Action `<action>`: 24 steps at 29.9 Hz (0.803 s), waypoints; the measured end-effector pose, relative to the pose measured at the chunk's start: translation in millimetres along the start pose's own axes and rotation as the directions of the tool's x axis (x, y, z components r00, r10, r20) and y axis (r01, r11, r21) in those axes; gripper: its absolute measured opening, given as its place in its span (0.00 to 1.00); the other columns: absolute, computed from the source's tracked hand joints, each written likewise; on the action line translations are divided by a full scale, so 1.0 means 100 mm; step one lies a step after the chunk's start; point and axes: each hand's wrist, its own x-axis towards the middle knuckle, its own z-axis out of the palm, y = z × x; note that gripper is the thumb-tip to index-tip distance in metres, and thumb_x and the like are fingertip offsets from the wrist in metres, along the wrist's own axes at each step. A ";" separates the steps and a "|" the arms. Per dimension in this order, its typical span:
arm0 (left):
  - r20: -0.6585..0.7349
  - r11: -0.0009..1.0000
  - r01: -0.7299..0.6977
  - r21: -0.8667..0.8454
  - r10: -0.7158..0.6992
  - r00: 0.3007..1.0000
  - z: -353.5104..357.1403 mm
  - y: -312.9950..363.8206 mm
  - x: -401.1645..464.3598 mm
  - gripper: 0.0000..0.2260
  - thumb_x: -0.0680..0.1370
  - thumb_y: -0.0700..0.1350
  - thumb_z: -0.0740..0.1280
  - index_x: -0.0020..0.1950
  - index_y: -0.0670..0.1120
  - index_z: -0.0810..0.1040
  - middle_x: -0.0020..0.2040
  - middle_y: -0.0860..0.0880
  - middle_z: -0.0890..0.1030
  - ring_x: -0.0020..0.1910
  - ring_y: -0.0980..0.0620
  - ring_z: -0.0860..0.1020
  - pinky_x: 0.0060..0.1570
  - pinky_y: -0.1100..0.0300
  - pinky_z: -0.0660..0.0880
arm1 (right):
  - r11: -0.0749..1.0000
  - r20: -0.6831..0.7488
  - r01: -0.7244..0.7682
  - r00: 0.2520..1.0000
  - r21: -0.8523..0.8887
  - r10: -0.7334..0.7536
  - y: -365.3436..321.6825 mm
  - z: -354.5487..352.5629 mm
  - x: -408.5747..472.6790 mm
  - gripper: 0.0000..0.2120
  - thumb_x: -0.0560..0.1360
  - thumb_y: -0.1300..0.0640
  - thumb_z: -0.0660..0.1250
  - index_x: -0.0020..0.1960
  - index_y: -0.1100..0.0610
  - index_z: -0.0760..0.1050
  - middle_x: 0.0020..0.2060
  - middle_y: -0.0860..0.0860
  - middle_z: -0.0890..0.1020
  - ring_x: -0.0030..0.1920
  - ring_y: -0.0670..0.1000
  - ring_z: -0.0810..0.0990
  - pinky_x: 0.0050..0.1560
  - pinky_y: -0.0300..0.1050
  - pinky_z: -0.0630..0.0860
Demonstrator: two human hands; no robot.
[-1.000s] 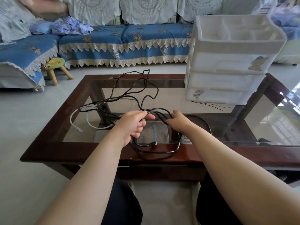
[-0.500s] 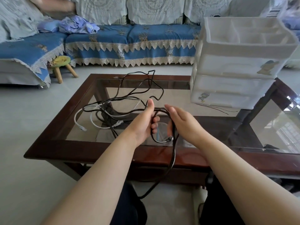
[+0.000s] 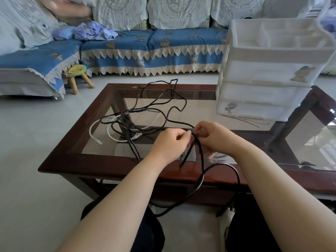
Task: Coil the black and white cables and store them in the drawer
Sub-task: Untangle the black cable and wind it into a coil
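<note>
My left hand [image 3: 171, 142] and right hand [image 3: 216, 137] both pinch the long black cable [image 3: 160, 113] above my dark wood-framed glass coffee table [image 3: 87, 160]; its loops hang off the near edge. The white cable [image 3: 112, 135] lies on the glass. A white plastic drawer unit [image 3: 269, 73] stands far right. Behind: a blue lace-trimmed sofa [image 3: 154, 44] and a small wooden stool [image 3: 76, 73].

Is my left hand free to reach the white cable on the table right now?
Probably not at once: the left hand is gripping the black cable, whose loose strands also lie across the white cable. Nothing else blocks the way.
</note>
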 end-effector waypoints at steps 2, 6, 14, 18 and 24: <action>-0.262 0.974 -0.165 0.156 0.202 0.944 0.02 -0.02 -0.06 0.20 0.81 0.51 0.60 0.33 0.41 0.76 0.25 0.47 0.73 0.26 0.50 0.71 0.27 0.54 0.68 | 0.962 -0.167 0.019 0.984 -0.272 -0.066 0.00 0.02 0.00 0.03 0.75 0.57 0.65 0.46 0.50 0.71 0.39 0.47 0.80 0.32 0.51 0.82 0.29 0.40 0.73; -0.528 0.914 -0.308 0.265 0.404 0.747 -0.02 -0.04 -0.04 0.15 0.81 0.51 0.59 0.46 0.44 0.80 0.42 0.49 0.78 0.41 0.53 0.75 0.40 0.62 0.72 | 0.813 -0.378 0.076 0.858 -0.578 -0.349 -0.02 0.09 -0.07 0.02 0.73 0.51 0.68 0.46 0.48 0.78 0.44 0.46 0.73 0.50 0.51 0.73 0.38 0.43 0.69; -0.403 0.984 -0.118 -0.131 0.055 0.914 -0.12 0.03 -0.11 0.25 0.82 0.56 0.57 0.30 0.45 0.77 0.19 0.54 0.72 0.21 0.58 0.72 0.26 0.64 0.68 | 0.994 -0.368 0.091 0.924 -0.055 -0.105 0.10 -0.07 0.02 0.16 0.73 0.46 0.70 0.36 0.58 0.74 0.30 0.48 0.81 0.30 0.46 0.77 0.34 0.42 0.74; -0.122 0.977 0.030 -0.209 -0.057 0.991 -0.14 -0.02 -0.11 0.21 0.79 0.61 0.57 0.50 0.46 0.80 0.39 0.51 0.82 0.34 0.61 0.80 0.35 0.63 0.78 | 0.947 -0.550 0.127 0.833 0.294 0.058 0.16 -0.30 -0.03 0.19 0.78 0.47 0.63 0.36 0.59 0.75 0.22 0.48 0.78 0.23 0.43 0.76 0.28 0.36 0.73; 0.315 0.853 0.026 -0.522 0.164 0.935 -0.09 0.01 -0.15 0.41 0.66 0.78 0.51 0.63 0.50 0.77 0.60 0.53 0.82 0.64 0.55 0.76 0.66 0.53 0.69 | 0.988 -0.577 -0.093 0.817 -0.124 0.004 0.15 -0.13 0.03 0.21 0.82 0.44 0.50 0.52 0.55 0.76 0.37 0.53 0.79 0.39 0.57 0.77 0.36 0.46 0.71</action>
